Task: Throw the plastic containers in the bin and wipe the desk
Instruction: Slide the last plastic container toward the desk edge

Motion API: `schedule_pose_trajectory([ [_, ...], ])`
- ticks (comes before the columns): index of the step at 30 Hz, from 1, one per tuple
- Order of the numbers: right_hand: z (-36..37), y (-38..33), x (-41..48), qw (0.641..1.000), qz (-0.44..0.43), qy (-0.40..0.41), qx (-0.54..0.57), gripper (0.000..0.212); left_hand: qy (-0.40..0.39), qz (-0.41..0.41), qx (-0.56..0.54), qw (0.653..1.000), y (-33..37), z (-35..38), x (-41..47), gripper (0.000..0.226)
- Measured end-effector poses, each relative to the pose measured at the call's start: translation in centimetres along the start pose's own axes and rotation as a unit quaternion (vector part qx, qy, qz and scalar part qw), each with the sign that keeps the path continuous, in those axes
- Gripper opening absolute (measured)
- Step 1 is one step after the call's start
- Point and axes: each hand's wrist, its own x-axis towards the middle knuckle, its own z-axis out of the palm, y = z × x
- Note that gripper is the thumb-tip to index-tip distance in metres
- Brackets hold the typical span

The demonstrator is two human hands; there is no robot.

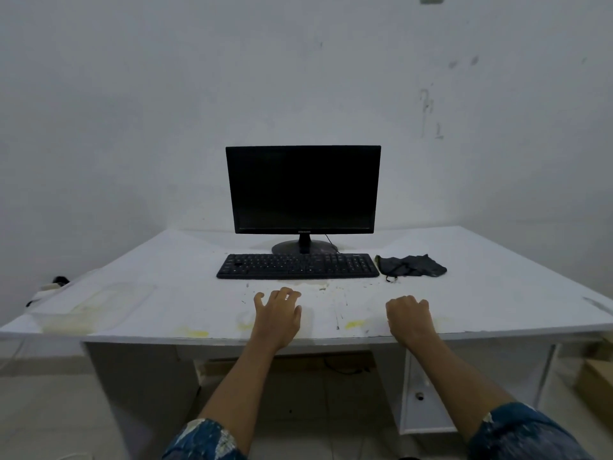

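1. Plastic containers (89, 308): clear, shallow, hard to make out; seen at the near-left corner of the desk (497, 260), close to its front edge, with yellowish residue inside. How many are stacked there cannot be told.
2. No bin is seen in this view.
3. Left hand (278, 315): laid palm down on the desk near the front edge, fingers spread, nothing held. Right hand (409, 318): rested on the desk as a loose fist, fingers curled under; whether anything is enclosed cannot be told, though nothing is seen protruding.
4. A dark cloth (411, 265) is noted crumpled just right of the keyboard (298, 266), below the monitor (303, 189).
5. Yellow stains (355, 324) and dark specks are recorded along the front strip of the desk, between and beside the hands.
6. Judged stage: neither step begun.
7. Risks judged:
   - Residue could be spilled if the containers are tipped while lifted.
   - Thin clear walls could be crushed or missed in a grip, being nearly invisible against the white top.
   - The keyboard could be smeared or shoved if wiping is carried too far back.
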Motion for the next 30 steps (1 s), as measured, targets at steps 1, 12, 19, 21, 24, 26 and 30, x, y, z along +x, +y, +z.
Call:
schedule_pose_trajectory([
  [1, 0.1, 0.0, 0.0, 1.0, -0.001, 0.001, -0.002, 0.028, 0.009, -0.003, 0.001, 1.0, -0.5, -0.1, 0.0, 0.04],
  [12, 0.2, -2.9, 0.0, 0.985, -0.017, 0.164, 0.04, 0.047, 0.138, -0.156, 0.093, 0.974, -8.5, -2.5, -1.4, 0.028],
  [19, -1.2, -7.7, 0.8, 0.98, -0.073, 0.169, 0.07, 0.045, 0.2, -0.326, 0.066, 0.922, -14.5, -4.0, -3.8, 0.06],
  [21, -1.3, -8.9, 0.9, 0.98, -0.077, 0.171, 0.07, 0.041, 0.209, -0.356, 0.051, 0.909, -15.8, -4.5, -4.3, 0.066],
  [24, -1.2, -10.5, 1.3, 0.97, -0.098, 0.205, 0.085, 0.044, 0.175, -0.421, 0.03, 0.889, -17.8, -4.7, -4.9, 0.062],
  [26, -1.1, -11.5, 1.4, 0.969, -0.104, 0.211, 0.08, 0.045, 0.155, -0.458, 0.018, 0.875, -19.1, -4.8, -5.4, 0.053],
  [30, -1.5, -12.6, 1.3, 0.973, -0.102, 0.197, 0.066, 0.035, 0.139, -0.453, 0.019, 0.88, -20.9, -5.3, -5.9, 0.046],
])
